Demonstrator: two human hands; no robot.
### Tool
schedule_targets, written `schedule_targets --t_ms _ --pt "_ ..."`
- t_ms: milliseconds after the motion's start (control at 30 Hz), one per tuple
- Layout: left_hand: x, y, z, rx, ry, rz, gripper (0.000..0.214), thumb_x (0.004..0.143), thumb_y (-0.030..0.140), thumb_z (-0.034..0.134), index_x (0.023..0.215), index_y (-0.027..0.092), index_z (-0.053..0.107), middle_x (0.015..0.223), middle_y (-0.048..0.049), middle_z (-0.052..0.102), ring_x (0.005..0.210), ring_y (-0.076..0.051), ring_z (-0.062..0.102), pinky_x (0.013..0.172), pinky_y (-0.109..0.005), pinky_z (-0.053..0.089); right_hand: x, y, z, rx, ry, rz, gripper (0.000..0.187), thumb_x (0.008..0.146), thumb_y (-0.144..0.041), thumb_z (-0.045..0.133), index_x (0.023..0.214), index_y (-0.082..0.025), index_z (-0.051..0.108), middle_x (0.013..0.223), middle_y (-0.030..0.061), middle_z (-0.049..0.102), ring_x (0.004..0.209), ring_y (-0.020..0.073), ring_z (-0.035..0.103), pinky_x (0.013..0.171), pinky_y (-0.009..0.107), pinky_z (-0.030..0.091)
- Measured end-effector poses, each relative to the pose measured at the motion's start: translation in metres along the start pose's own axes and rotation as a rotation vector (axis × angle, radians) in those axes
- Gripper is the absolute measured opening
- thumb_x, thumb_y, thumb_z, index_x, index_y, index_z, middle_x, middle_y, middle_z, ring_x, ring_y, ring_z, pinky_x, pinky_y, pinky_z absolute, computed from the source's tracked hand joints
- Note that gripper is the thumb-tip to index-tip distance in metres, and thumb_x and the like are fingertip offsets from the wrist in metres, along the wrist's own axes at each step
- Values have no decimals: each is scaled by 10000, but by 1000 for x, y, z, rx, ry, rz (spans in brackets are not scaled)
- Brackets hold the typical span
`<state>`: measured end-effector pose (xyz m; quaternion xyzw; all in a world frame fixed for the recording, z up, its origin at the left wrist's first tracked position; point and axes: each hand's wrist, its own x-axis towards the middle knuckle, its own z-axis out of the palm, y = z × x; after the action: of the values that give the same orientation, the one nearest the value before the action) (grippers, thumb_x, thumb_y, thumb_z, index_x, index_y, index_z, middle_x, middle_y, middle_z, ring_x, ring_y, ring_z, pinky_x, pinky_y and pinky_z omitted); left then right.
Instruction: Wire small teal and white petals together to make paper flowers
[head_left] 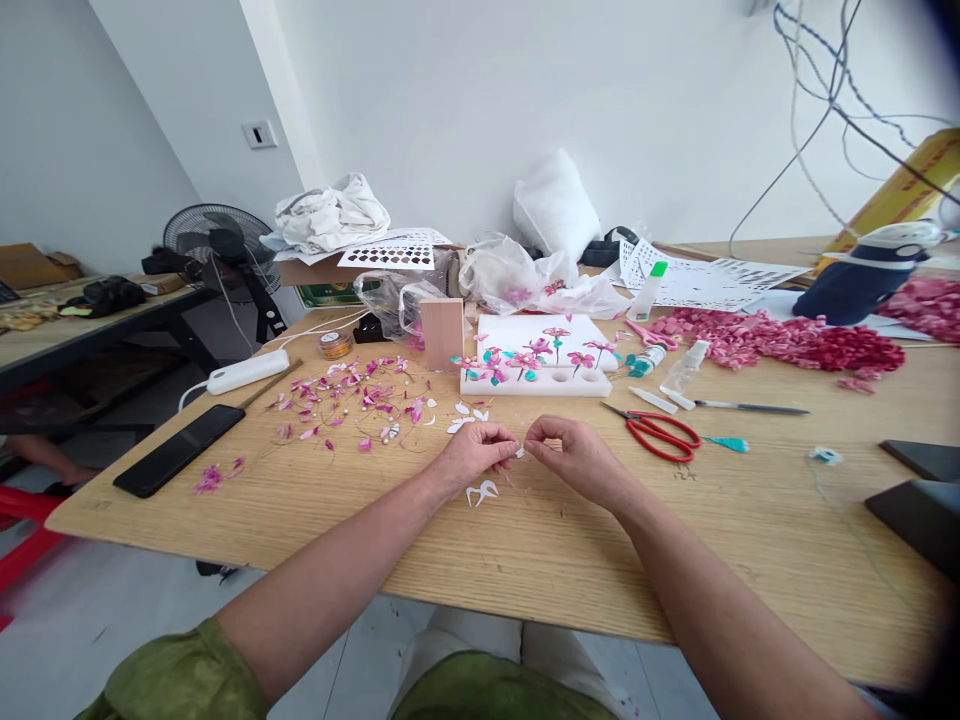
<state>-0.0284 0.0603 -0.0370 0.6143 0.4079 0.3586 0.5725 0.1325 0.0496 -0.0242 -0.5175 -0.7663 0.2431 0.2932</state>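
Observation:
My left hand (pixel 474 455) and my right hand (pixel 574 455) meet over the wooden table (pixel 525 560), fingers pinched together on a small white petal piece (pixel 520 451) held between them. White cut-out petal shapes (pixel 481 492) lie just below my left hand, and more white petals (pixel 466 416) lie just beyond it. Behind them a white foam block (pixel 536 380) holds several pink paper flowers with teal stems. Loose pink petals (pixel 352 400) are scattered to the left.
Red-handled scissors (pixel 660 432) and a craft knife (pixel 742 407) lie right of my hands. A black phone (pixel 178 450) rests near the left edge. A pile of pink petals (pixel 780 340), glue bottles, plastic bags and a fan (pixel 217 245) stand further back.

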Motion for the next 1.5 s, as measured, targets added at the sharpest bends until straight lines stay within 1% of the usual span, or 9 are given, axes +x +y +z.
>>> schedule_targets --t_ms 200,533,667,767,900,1033,1267,1400,1500 --pt "0 0 0 -5 -11 1 237 652 351 583 616 117 588 531 16 491 491 -69 433 504 -207 341 0 1 0 -5 7 0 130 708 -227 464 628 -182 556 649 12 596 609 149 519 570 260 380" --pt "2 -3 -1 -53 1 -11 162 608 267 632 595 109 602 506 24 503 482 -67 434 508 -210 331 -1 0 -1 22 -10 -39 127 739 -237 483 650 -187 559 674 14 591 637 153 528 592 268 394" --pt "3 -3 -4 -149 76 -16 162 612 264 638 589 114 581 521 23 520 488 -62 445 525 -206 337 -5 1 -4 -54 312 -225 74 750 -236 514 759 -203 579 824 44 580 802 180 519 708 301 402" --pt "4 -3 -7 -247 110 -22 164 607 258 648 587 114 571 529 25 519 489 -53 442 522 -197 326 -9 -2 -3 -219 534 -378 77 757 -221 526 749 -218 602 805 51 575 790 189 491 735 324 388" --pt "4 -4 -9 -346 115 -34 186 593 269 667 597 111 569 555 24 517 498 -48 443 518 -193 316 -10 -6 6 -394 449 -488 165 790 -153 476 797 -223 625 838 53 603 753 178 465 683 295 388" --pt "3 -4 -9 -398 105 -39 204 587 283 679 607 111 569 561 22 513 513 -51 448 521 -193 313 -6 -6 14 -534 422 -460 202 806 -121 448 825 -211 627 827 49 614 737 172 452 663 283 367" --pt "2 -6 -7 -419 94 -22 196 606 283 667 606 115 566 563 25 510 514 -49 447 523 -190 314 -5 -7 17 -672 424 -392 147 778 -161 519 663 -187 607 687 33 576 671 153 413 653 269 323" --pt "1 -5 -5 -420 109 8 198 607 287 663 596 118 560 551 30 502 512 -48 437 516 -186 308 -4 -8 21 -589 375 -331 192 789 -178 490 625 -184 589 662 38 567 671 158 426 649 273 317" --pt "1 -3 -1 -400 156 24 182 612 273 650 588 117 559 526 32 497 499 -50 433 504 -185 305 -2 -8 26 -301 373 -179 214 766 -185 485 565 -175 557 615 32 546 648 154 447 622 265 325"
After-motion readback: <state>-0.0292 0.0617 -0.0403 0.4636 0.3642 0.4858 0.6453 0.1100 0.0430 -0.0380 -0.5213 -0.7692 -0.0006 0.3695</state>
